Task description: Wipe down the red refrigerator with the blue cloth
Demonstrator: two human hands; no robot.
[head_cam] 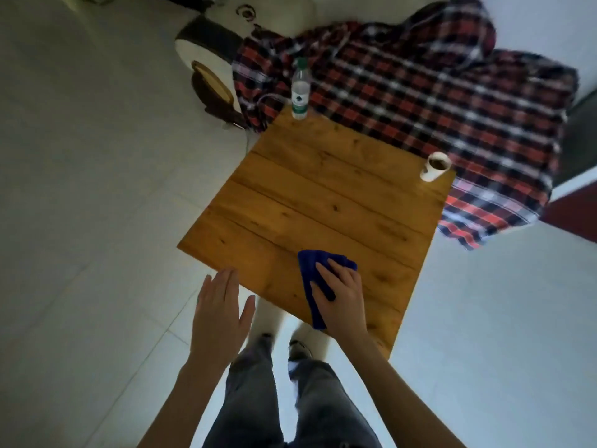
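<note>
A dark blue cloth [312, 270] lies bunched on the near part of a small wooden table [323, 202]. My right hand [339, 299] is on top of it, fingers curled into the fabric and gripping it. My left hand [221, 313] hovers flat and spread just off the table's near left corner, holding nothing. At the far right edge a dark red surface with a white strip [578, 211] shows; it may be the red refrigerator, mostly out of frame.
A clear water bottle with a green cap [300, 92] stands at the table's far corner. A white cup holding dark liquid [434, 166] sits at the right corner. A red plaid shirt [420, 101] is spread behind. A plush toy [213, 59] lies far left. My legs are below, on pale tiles.
</note>
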